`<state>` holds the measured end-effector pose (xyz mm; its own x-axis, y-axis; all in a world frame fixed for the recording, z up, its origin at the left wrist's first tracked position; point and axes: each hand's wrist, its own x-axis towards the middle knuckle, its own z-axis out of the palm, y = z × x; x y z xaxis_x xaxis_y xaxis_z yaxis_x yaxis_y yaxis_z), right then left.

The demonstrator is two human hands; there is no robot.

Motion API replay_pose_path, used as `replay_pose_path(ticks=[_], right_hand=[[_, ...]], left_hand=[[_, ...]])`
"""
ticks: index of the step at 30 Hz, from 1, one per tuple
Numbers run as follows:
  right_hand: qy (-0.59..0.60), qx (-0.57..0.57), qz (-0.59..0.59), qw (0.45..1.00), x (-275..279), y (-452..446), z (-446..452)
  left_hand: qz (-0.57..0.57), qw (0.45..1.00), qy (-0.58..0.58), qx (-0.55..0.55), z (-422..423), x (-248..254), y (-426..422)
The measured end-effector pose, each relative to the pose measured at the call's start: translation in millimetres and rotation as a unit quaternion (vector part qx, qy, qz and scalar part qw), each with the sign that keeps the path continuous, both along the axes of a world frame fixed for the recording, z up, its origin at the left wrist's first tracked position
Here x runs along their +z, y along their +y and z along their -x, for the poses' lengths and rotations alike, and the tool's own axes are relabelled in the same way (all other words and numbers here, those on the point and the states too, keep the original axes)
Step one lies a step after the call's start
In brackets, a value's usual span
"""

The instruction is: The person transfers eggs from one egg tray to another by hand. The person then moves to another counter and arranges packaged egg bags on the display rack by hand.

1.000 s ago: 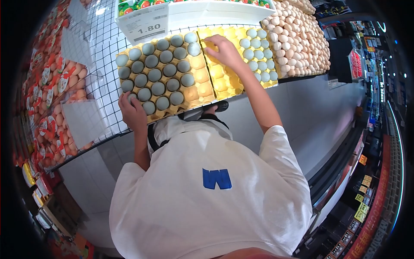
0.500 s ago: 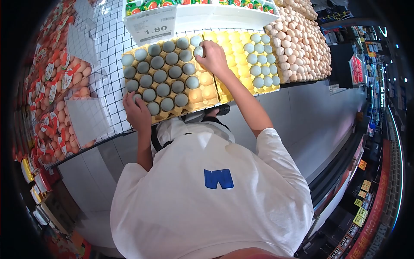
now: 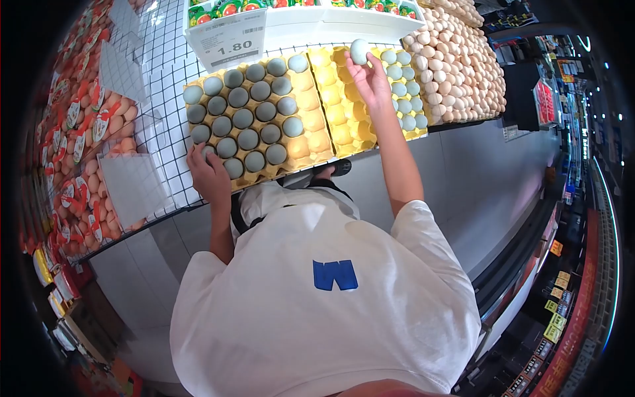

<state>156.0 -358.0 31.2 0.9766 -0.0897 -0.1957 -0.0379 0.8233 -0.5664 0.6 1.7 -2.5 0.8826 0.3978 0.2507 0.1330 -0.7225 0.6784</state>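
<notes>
A pale blue-green egg (image 3: 359, 51) is held between the fingertips of my right hand (image 3: 372, 83), above the yellow egg tray (image 3: 340, 119) on the right. Behind that hand, several similar eggs fill the tray's right columns. My left hand (image 3: 209, 175) rests at the near left corner of the other tray (image 3: 311, 140), its fingers curved around the edge and an egg there. Whether it grips the tray or the egg is not clear. Several rows of blue-green eggs (image 3: 243, 118) sit in this tray, with bare cups along its right side.
Brown eggs (image 3: 456, 73) are piled at the right. A price sign (image 3: 231, 41) stands behind the left tray, before a white box (image 3: 344, 23) of wrapped items. Bagged eggs (image 3: 92, 178) lie at the left, beside a clear divider (image 3: 135, 188).
My right hand has lifted an egg from the left tray's upper right area and carried it rightward over the right tray. My left hand has stayed at its corner.
</notes>
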Motion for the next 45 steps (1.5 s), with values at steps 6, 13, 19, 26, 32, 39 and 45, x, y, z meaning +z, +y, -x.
replay_pose_path(ticks=[6, 13, 19, 26, 32, 39, 45], right_hand=[[-0.030, -0.014, 0.152, 0.988, 18, -31, -5], [-0.045, -0.116, 0.667, 0.734, 4, -83, -28], [-0.018, -0.075, 0.847, 0.527, 0, -88, -35], [-0.003, -0.033, 0.885, 0.465, -16, -82, -44], [-0.105, -0.116, 0.937, 0.311, -3, -58, -41], [-0.312, 0.061, 0.821, 0.474, 5, 52, -21], [-0.356, 0.095, 0.855, 0.366, -12, 76, -38]], left_hand=[[-0.003, 1.000, -0.007, -0.002, 0, -1, 0], [-0.007, 1.000, 0.004, 0.003, 0, 1, -1], [-0.005, 1.000, 0.005, 0.005, 0, -2, 0], [0.003, 1.000, 0.009, 0.008, 0, 2, -1], [-0.001, 1.000, 0.006, 0.007, 0, 1, 0], [0.004, 1.000, -0.005, 0.003, 0, 0, 0], [0.011, 1.000, -0.002, 0.010, 0, -1, 0]])
